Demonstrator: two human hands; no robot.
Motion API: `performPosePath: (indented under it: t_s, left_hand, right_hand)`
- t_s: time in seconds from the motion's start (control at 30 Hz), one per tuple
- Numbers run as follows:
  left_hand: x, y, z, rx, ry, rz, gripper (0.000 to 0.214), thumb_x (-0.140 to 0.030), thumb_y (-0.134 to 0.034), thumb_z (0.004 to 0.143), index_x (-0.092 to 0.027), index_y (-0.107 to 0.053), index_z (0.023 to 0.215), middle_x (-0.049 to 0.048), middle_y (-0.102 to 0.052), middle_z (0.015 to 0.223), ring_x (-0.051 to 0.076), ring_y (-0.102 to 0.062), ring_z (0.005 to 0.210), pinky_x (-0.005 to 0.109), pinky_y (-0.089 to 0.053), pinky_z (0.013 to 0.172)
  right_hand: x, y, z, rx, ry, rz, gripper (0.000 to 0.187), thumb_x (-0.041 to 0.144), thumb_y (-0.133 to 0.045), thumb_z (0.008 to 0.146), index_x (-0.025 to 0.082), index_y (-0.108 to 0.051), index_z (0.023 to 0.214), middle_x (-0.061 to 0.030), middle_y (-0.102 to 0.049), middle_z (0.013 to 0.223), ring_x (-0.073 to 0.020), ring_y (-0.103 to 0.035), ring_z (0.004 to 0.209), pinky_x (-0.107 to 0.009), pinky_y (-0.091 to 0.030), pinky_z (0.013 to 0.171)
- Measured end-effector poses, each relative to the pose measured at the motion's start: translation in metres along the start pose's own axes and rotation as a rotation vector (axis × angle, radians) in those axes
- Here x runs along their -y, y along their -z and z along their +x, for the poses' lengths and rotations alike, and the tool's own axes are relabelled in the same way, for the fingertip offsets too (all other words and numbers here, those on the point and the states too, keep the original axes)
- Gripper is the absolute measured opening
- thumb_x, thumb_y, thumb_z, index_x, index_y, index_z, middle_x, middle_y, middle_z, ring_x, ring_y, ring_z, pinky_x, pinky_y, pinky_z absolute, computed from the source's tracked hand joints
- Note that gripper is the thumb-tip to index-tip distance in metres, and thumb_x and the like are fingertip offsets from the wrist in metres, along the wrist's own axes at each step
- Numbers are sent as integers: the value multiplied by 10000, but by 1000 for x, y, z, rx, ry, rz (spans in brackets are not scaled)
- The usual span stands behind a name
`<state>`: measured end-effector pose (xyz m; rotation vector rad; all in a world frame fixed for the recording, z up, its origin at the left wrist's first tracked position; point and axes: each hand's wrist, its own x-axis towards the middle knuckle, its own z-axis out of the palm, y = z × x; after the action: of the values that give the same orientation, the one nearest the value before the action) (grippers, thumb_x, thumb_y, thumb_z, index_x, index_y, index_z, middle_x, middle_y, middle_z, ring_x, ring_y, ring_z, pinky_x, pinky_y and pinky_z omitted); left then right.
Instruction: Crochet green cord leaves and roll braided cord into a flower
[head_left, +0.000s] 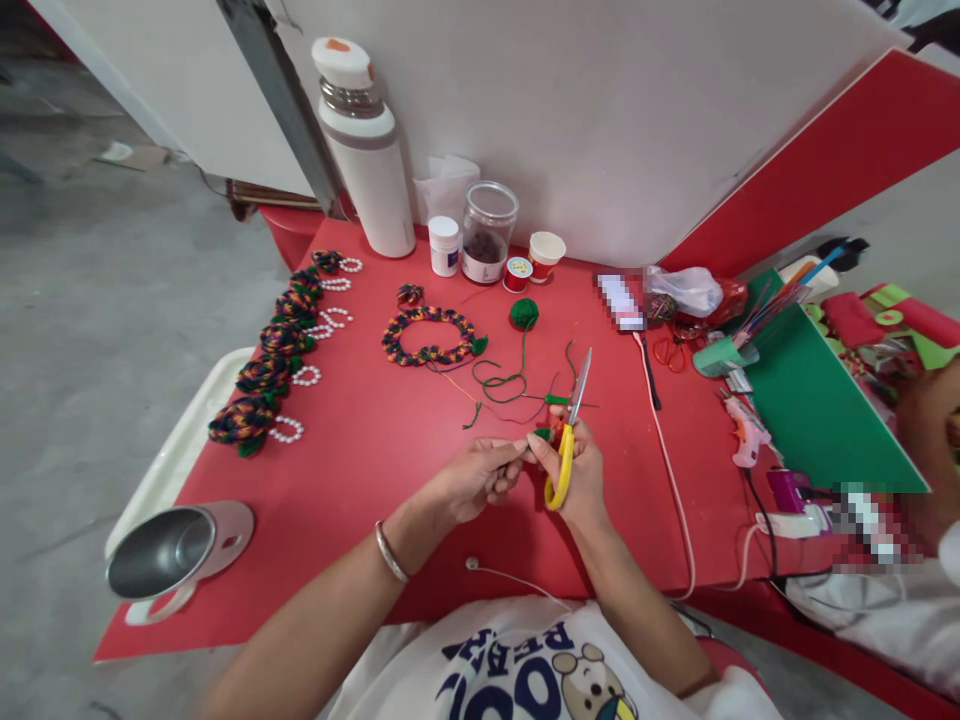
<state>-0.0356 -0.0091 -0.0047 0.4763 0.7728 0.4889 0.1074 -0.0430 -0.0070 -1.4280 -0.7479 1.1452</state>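
My left hand (487, 474) is closed, its thumb and finger pinching the edge of a small dark green yarn piece (541, 435). My right hand (586, 472) meets it there, with yellow-handled scissors (559, 482) in its grip, blades pointing up and away. The fingers partly hide the yarn piece and something red beside it. Just beyond lies a thin stick with a green part (556, 400). Loose green yarn runs from there to a green yarn ball (524, 314). Left of the ball are a braided multicoloured yarn ring (393, 345) and a small yarn knot (409, 294).
Several multicoloured yarn bundles with white bead loops (262, 374) line the red table's left side. A steel mug (232, 530) stands front left; a tall white flask (371, 170) and jar (487, 235) stand behind. At right are a white cable (671, 470), glue gun (745, 430) and green box (825, 400).
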Motion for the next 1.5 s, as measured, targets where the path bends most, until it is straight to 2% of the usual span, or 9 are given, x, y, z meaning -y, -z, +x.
performPosePath:
  t_s: [0.2, 0.4, 0.6, 0.8, 0.93, 1.03, 1.13, 1.3, 1.5]
  left_hand:
    - [6, 3, 5, -142, -101, 107, 347, -445, -840, 600, -149, -678, 684, -81, -401, 440, 35, -255, 373, 196, -158, 385]
    - [9, 2, 6, -392, -614, 549, 142, -302, -759, 685, -167, -756, 645, 18, -600, 575, 104, -435, 523, 243, -334, 512]
    - [12, 1, 4, -377, -756, 785, 118, -189, -672, 756, -200, -784, 720, 7, -571, 573, 112, -449, 518, 246, -372, 549]
    - [3, 1, -1, -434, -839, 777, 117, -196, -683, 757, -215, -791, 718, 44, -627, 739, 138, -560, 651, 234, -421, 556]
    - [-6, 7, -1, -511, -796, 639, 114, -225, -691, 743, -199, -785, 685, 80, -705, 895, 182, -654, 821, 235, -503, 608]
    - [-7, 14, 2, -529, -750, 548, 128, -258, -700, 750, -179, -791, 709, 100, -727, 944, 195, -674, 853, 242, -535, 629]
    - [-4, 18, 5, -527, -693, 468, 158, -291, -711, 742, -150, -782, 733, 115, -730, 987, 155, -649, 696, 217, -497, 504]
    - [-1, 13, 5, -508, -678, 476, 173, -307, -713, 750, -144, -774, 747, 114, -735, 985, 155, -653, 673, 231, -520, 487]
    - [-2, 10, 2, -573, -900, 756, 126, -223, -674, 800, -187, -789, 764, 89, -756, 942, 186, -708, 864, 253, -567, 673]
  right_hand:
    - [3, -1, -2, -39, 51, -84, 538, 396, -846, 680, 238, -595, 1129, 29, -620, 829, -120, -605, 683, -259, -554, 672]
    - [3, 0, -2, -45, 26, -65, 535, 384, -857, 662, 235, -606, 1110, 37, -612, 818, -111, -587, 665, -245, -529, 640]
    - [1, 2, 0, -59, -22, -42, 586, 379, -873, 645, 234, -597, 1142, 49, -594, 778, -97, -547, 593, -216, -477, 522]
    - [3, 11, 1, -35, -99, 22, 631, 562, -824, 691, 231, -569, 1163, 59, -551, 724, -92, -541, 524, -195, -468, 421]
    - [13, 44, -10, 197, -189, 82, 687, 700, -723, 750, 221, -551, 1211, 24, -541, 733, -194, -679, 781, -216, -554, 487]
    - [21, 70, -25, 513, -282, 50, 723, 750, -610, 819, 178, -559, 1258, 3, -587, 719, -123, -606, 562, -181, -466, 412]
    - [23, 79, -41, 685, -388, -7, 739, 765, -564, 840, 158, -570, 1261, -20, -626, 740, -83, -545, 474, -178, -416, 403]
    - [9, 65, -49, 706, -484, -1, 799, 800, -581, 795, 147, -557, 1254, 4, -621, 707, -64, -495, 398, -179, -376, 361]
    - [-9, 57, -45, 668, -455, 31, 796, 786, -582, 807, 136, -531, 1265, 20, -629, 689, -65, -500, 378, -177, -391, 350]
